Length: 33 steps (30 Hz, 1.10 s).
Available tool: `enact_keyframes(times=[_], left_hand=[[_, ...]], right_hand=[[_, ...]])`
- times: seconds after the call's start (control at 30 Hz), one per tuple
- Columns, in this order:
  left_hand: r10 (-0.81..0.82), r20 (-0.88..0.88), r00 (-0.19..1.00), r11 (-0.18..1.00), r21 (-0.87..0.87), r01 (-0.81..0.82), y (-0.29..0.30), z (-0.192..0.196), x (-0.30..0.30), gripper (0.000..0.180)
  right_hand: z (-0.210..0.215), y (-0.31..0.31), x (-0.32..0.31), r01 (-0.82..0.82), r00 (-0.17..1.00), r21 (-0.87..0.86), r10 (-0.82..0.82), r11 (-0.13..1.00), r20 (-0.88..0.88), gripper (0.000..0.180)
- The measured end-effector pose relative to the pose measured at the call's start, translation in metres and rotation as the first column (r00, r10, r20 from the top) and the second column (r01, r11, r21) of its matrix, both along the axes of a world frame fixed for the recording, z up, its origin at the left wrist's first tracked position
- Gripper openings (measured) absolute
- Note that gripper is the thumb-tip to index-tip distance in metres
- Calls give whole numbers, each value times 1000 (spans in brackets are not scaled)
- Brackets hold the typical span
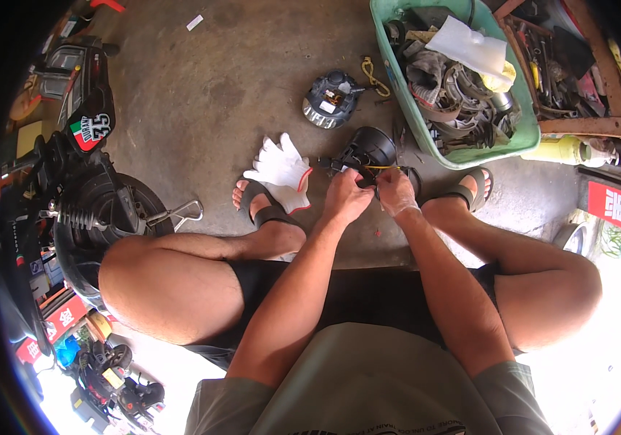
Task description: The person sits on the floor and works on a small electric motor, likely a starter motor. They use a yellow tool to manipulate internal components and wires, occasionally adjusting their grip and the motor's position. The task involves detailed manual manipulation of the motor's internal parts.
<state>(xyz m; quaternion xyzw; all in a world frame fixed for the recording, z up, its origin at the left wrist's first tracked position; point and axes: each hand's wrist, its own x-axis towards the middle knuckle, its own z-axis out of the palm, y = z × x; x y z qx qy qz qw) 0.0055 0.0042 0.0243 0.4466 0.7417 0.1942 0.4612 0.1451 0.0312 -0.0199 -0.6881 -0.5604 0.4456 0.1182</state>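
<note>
My left hand and my right hand meet between my feet, fingers pinched close together at the near side of a black round housing. A thin yellow wire runs across the housing to my right fingertips, which seem closed on it. What my left fingers pinch is dark, small and partly hidden by the hand. Left of my hands, a white knit glove with a red cuff edge lies beside my left sandal. Farther off sits a black round unit with a shiny clear rim and a yellow-sleeved cable.
A green plastic tub full of used metal and rubber parts stands at the far right, against a rusty rack of tools. A scooter with its wheel and kickstand is close on the left. A white scrap lies on the concrete floor.
</note>
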Motion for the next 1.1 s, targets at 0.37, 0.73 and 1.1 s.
enact_keyframes(times=[0.37,0.73,1.1], left_hand=[[64,211,975,994,-106,-42,11,-4,-2,40],[470,547,693,879,-360,-312,11,8,-2,26],[355,477,804,927,-293,-236,16,1,0,34]], right_hand=[[-10,-4,3,73,939,-122,-110,990,-327,22],[14,5,2,185,733,-402,-398,897,-551,32],[17,2,-3,-21,984,184,52,983,-168,20]])
